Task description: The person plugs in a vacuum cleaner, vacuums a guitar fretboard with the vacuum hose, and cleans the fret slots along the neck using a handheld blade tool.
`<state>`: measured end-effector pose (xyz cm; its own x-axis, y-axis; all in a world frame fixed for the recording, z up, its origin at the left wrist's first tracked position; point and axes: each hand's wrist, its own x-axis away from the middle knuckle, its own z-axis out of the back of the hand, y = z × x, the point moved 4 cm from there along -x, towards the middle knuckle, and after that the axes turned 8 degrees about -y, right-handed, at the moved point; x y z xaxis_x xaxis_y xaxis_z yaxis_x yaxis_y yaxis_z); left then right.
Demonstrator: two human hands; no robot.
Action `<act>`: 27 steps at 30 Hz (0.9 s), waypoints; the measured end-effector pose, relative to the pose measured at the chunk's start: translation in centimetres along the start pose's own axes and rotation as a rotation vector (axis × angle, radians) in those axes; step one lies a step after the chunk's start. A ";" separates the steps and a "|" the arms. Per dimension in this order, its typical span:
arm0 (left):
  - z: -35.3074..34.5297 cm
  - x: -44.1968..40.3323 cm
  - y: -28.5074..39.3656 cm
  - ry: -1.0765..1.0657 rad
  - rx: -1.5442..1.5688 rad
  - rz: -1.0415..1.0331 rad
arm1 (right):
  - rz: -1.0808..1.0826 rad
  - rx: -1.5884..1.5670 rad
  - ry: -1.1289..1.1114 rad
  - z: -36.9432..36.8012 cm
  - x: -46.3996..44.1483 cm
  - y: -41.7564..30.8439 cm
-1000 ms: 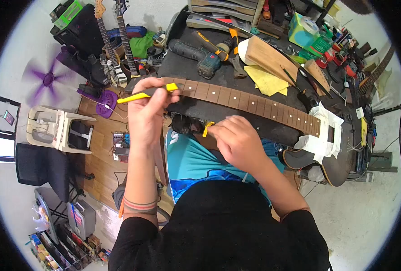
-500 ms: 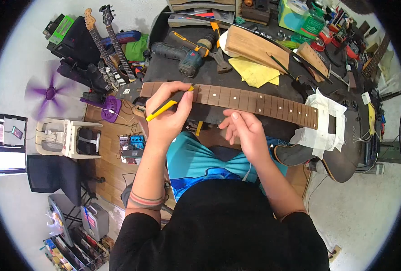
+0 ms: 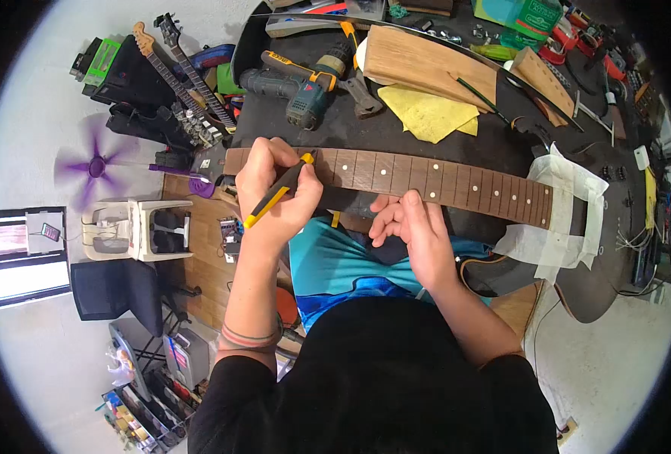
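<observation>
My left hand (image 3: pixel 275 193) is closed around a slim yellow-and-black tool (image 3: pixel 270 203), held like a pen. Its yellow front end meets the fretboard near the headstock side; the very tip is too small to make out. The dark wooden guitar neck (image 3: pixel 407 184), with frets and pale dot inlays, runs across in front of me. My right hand (image 3: pixel 420 238) is beside the neck's near edge, with the thumb tip touching that edge and the other fingers loosely curled below it. Masking tape (image 3: pixel 553 253) covers part of the dark guitar body (image 3: pixel 589 287) at the right.
Behind the neck lie a cordless drill (image 3: pixel 305 102), a yellow cloth (image 3: pixel 430 113), a wooden block (image 3: pixel 426 68) and a green pencil (image 3: pixel 481 97). Two guitars (image 3: pixel 188 76) lean at the left, near a purple fan (image 3: pixel 96 167). A white plastic chair (image 3: pixel 112 231) stands on the floor.
My right hand has come up to the neck, its thumb now at the near edge. The left hand still holds the tool near the same spot. The camera view has shifted slightly.
</observation>
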<state>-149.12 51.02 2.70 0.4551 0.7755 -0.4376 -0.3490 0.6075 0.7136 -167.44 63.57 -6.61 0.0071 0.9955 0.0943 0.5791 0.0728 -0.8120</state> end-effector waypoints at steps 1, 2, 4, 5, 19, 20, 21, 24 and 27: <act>-0.1 0.0 0.0 -0.007 -0.014 0.008 | 0.001 0.004 -0.001 0.0 0.0 0.0; -0.2 -0.1 0.1 -0.005 -0.026 0.007 | -0.001 -0.002 0.002 0.0 0.0 0.1; -0.3 -0.1 0.1 0.000 -0.050 0.005 | -0.003 -0.013 0.006 0.0 0.1 0.2; -0.3 -0.1 0.2 -0.008 -0.077 0.004 | 0.002 -0.001 -0.010 0.0 0.1 0.2; -0.4 -0.4 0.7 -0.028 -0.156 0.036 | 0.031 0.027 -0.036 0.0 0.3 0.1; -0.4 -0.4 0.6 -0.027 -0.158 0.030 | 0.029 0.025 -0.029 0.0 0.3 0.1; -0.4 -0.4 0.6 -0.027 -0.160 0.024 | 0.026 0.022 -0.023 -0.1 0.3 0.1; -0.4 -0.5 0.7 -0.035 -0.180 0.021 | 0.037 0.088 -0.092 0.2 0.3 0.2; -0.5 -0.5 1.0 -0.050 -0.210 0.023 | 0.045 0.121 -0.118 0.3 0.4 0.4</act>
<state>-150.08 51.33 3.31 0.4836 0.7833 -0.3906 -0.5203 0.6161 0.5914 -167.48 63.97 -7.04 -0.0696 0.9976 -0.0061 0.4777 0.0280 -0.8781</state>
